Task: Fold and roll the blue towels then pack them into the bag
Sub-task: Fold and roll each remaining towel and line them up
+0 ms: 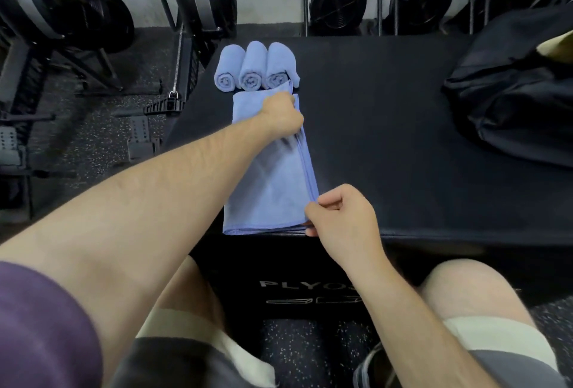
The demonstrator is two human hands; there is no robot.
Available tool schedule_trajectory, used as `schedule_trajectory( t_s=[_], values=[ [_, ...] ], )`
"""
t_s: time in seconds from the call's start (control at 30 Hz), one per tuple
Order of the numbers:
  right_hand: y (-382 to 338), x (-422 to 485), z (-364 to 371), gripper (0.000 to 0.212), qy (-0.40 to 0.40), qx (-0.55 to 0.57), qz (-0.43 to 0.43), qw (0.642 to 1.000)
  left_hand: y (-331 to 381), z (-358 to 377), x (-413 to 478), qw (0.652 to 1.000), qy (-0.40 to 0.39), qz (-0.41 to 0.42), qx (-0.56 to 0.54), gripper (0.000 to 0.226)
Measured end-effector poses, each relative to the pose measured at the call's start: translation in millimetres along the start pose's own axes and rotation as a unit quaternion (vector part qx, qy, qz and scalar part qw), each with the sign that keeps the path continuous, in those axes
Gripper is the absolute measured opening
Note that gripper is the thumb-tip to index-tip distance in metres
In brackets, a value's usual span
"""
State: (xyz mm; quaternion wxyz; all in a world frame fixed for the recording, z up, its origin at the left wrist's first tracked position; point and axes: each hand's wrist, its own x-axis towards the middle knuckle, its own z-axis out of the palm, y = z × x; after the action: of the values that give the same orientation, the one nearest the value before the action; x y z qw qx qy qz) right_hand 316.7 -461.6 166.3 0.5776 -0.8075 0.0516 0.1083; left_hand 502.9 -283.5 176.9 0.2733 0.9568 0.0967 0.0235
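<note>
- Black padded box top [372, 127] fills the middle of the view, and all towels lie on its left part; the front face of the box shows pale letters, partly hidden.
- One folded blue towel [269, 183] lies flat as a long strip, going from the near edge of the box toward the far side. Its layered edges are on the right side.
- One left hand [283, 115] is at the far end of this strip, with the fingers curled and pinching the far right corner of the cloth.
- One right hand [341, 214] is at the near right corner of the strip; thumb and fingers are pressed together on the layered edge, pinching it.
- Three rolled blue towels [252, 68] lie side by side just behind the strip, touching each other, with the spiral ends facing the person. The right roll touches the far end of the strip.
- One black bag [511, 102] lies on the right part of the box top, well apart from the towels; something pale shows at its upper edge, and I cannot tell what.
- Two bare knees are under the near edge of the box.
- Dark gym machines stand behind the box, on a speckled floor [93, 127].
</note>
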Motion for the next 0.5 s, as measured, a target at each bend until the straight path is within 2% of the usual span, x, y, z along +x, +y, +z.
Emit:
schedule_trajectory(
  t_s=[0.1,0.17,0.33,0.5],
  values=[
    [2.0,1.0,-0.8,0.011,-0.011,0.024,0.007,1.000,-4.6,10.6,0.2,1.000,0.002,0.023,0.006,0.003],
    [2.6,0.9,-1.8,0.008,-0.018,0.025,0.007,0.999,-4.6,13.4,-0.8,0.999,0.008,0.036,-0.005,0.007],
    [3.6,0.0,-2.0,0.014,-0.025,0.038,0.012,0.999,2.6,17.9,-11.7,0.998,-0.018,0.063,0.006,0.050],
    [6.1,0.0,-1.5,0.014,-0.023,0.019,-0.003,1.000,-4.0,21.4,-17.6,0.987,0.050,0.060,0.142,0.036]
  ],
)
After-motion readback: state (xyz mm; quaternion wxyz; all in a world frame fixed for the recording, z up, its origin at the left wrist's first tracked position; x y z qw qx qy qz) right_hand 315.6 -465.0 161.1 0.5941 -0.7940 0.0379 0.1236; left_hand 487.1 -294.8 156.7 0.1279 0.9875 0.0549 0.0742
